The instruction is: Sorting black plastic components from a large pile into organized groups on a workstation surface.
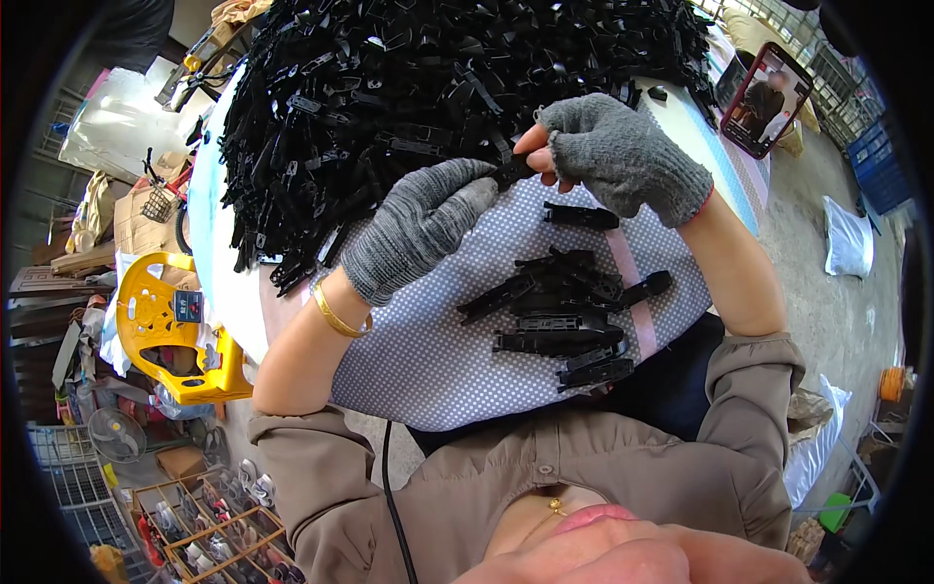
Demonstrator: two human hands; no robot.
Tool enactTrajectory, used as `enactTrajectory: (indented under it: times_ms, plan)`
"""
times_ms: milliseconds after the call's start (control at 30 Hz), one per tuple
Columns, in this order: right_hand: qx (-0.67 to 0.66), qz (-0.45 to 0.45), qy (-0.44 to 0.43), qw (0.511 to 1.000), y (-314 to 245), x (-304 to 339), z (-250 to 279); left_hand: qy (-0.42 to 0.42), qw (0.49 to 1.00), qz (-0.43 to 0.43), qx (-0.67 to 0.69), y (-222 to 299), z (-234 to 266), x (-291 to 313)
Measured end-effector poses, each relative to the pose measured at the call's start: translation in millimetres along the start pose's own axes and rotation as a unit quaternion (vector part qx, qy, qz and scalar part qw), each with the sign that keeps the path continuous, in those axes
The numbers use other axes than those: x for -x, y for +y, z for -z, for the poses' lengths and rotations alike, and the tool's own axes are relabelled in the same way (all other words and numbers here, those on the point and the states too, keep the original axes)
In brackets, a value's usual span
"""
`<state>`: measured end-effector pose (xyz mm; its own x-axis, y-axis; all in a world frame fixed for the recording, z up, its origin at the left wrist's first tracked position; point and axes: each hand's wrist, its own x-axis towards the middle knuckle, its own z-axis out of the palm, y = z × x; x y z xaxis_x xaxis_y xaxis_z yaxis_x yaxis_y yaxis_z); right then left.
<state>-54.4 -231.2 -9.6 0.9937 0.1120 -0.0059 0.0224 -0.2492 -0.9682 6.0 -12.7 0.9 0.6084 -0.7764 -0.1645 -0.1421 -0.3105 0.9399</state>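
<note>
My left hand (418, 229), in a grey knitted glove, pinches a small black plastic part (513, 173) in front of the big heap. My right hand (623, 156) wears a grey glove that leaves the fingertips bare; its bent thumb and fingers close on the part's other end. Behind both hands rises a large heap of black plastic parts (389, 88). Nearer to me lies a smaller pile of long black plastic parts (555, 316) on the dotted cloth (418, 360). A single black part (581, 215) rests just below my right hand.
A phone (769, 100) with a lit screen stands at the table's far right. On the left is a yellow plastic chair (161, 302) with a small dark box (188, 307) on it. A fan (117, 434) and a shoe rack (209, 526) are at lower left.
</note>
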Motion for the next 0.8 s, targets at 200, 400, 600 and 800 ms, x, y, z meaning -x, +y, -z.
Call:
enactTrajectory:
  times_ms: [200, 400, 600, 800]
  plan:
    - [0.023, 0.007, 0.031, 0.999, -3, 2, -2, 0.014, 0.999, -0.004, -0.031, 0, -1, 1]
    - [0.06, 0.008, 0.066, 0.996, -9, 6, -12, 0.059, 0.994, -0.026, -0.086, -6, -6, -1]
    - [0.032, 0.034, 0.036, 0.998, -8, 7, -7, 0.009, 0.999, -0.022, -0.021, -2, -9, 0]
    - [-0.101, -0.011, 0.014, 0.995, -14, 6, -38, -0.051, 0.98, -0.102, -0.161, -3, -36, -1]
